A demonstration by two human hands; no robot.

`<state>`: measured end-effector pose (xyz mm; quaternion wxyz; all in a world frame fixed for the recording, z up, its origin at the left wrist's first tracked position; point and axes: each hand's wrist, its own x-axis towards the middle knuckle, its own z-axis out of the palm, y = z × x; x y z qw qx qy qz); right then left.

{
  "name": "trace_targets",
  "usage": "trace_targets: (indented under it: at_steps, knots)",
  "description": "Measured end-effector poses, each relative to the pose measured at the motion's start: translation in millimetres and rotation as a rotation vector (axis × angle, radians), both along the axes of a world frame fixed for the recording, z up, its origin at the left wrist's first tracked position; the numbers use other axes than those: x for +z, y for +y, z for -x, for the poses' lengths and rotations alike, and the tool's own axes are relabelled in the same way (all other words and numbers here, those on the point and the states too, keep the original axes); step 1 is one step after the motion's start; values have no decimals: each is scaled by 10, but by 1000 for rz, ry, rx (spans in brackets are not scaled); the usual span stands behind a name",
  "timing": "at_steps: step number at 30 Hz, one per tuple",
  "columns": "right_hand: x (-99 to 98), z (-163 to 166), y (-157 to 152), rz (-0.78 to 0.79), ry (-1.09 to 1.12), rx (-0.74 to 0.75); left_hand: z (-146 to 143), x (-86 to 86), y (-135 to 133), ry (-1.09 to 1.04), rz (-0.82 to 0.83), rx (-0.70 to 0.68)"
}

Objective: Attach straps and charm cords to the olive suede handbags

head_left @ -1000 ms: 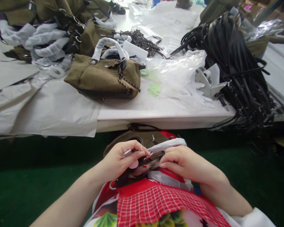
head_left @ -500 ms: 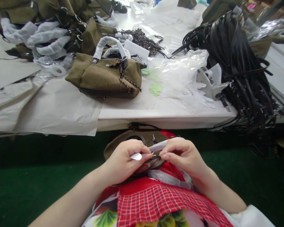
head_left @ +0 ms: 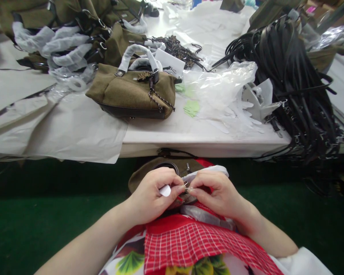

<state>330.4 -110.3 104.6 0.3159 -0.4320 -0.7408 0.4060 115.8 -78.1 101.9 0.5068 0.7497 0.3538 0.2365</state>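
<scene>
An olive-brown handbag (head_left: 141, 175) lies in my lap, just below the table edge, partly covered by my hands. My left hand (head_left: 154, 194) is closed, with a white tag (head_left: 165, 190) that has a rounded end sticking out between its fingers. Thumb and forefinger of my right hand (head_left: 218, 193) are pinched together, their tips almost touching the left ones. Between the fingertips is a small thin piece, too small to name, near a metal ring. A bag handle wrapped in white film (head_left: 215, 172) runs behind my right hand.
On the table (head_left: 200, 138) stands another olive handbag (head_left: 132, 93) with a braided cord charm. Light green slips (head_left: 191, 108) and clear plastic (head_left: 218, 84) lie beside it. Black straps (head_left: 286, 68) are heaped at right. Wrapped handles and more bags (head_left: 63, 42) pile up at left.
My right hand has moved left, bringing its fingertips up against those of my left hand. The left hand keeps its pinch and the white tag. The view has shifted slightly.
</scene>
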Motion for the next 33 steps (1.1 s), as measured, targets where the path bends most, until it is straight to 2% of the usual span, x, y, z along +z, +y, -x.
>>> trace_targets:
  at_steps: [11, 16, 21, 25, 29, 33]
  knots:
    - [5, 38, -15, -90, -94, 33, -18, 3, -15, 30, -38, -10]
    - [-37, 14, -44, -135, -223, 88, -15, 2, -30, 54, -50, -18]
    - [-30, -2, -3, -180, -287, 210, -16, -12, -42, 50, -34, -51]
    - [-72, 21, 3, -213, -300, 218, -22, -22, -53, 40, -42, -44]
    - [-120, 39, -14, -157, -334, 211, -33, -73, -76, 41, -24, -10]
    - [17, -51, 145, 26, -312, 232, -71, -142, -107, 126, -25, 10]
